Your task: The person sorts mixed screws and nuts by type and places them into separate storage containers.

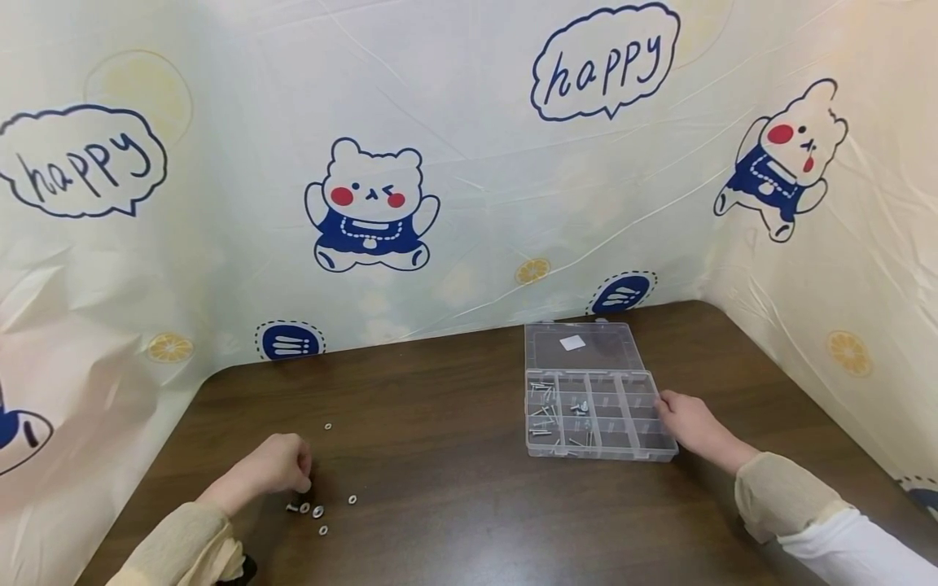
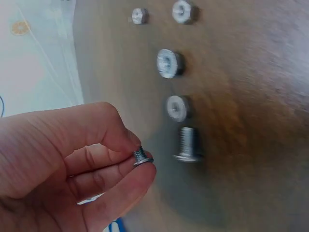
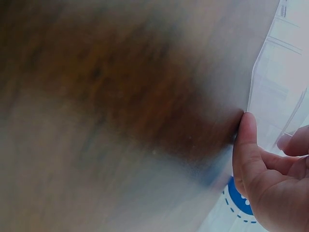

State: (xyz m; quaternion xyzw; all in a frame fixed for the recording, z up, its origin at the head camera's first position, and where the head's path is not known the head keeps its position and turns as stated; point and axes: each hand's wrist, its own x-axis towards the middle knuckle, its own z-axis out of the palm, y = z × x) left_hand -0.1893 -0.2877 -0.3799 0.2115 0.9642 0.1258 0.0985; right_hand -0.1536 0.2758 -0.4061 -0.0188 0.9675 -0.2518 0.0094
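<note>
My left hand (image 1: 273, 465) is low over the left part of the table. Between thumb and fingertips it pinches a small screw (image 2: 141, 157), threaded end up in the left wrist view. Beside that hand a second, larger screw (image 2: 187, 145) stands on its head, near several round nuts (image 2: 167, 63). My right hand (image 1: 692, 423) grips the right wall of a clear plastic compartment box (image 1: 601, 452). One finger (image 3: 247, 126) lies against the box's outer side in the right wrist view. Screws (image 1: 542, 413) lie in the left column of compartments, and more small metal parts (image 1: 579, 408) in the column beside it.
The box's clear lid (image 1: 615, 346) is folded back toward the wall, with a white label (image 1: 572, 343) on it. One small nut (image 1: 327, 426) lies apart, farther back on the brown table (image 1: 440, 423). A printed sheet (image 1: 476, 163) hangs behind the table.
</note>
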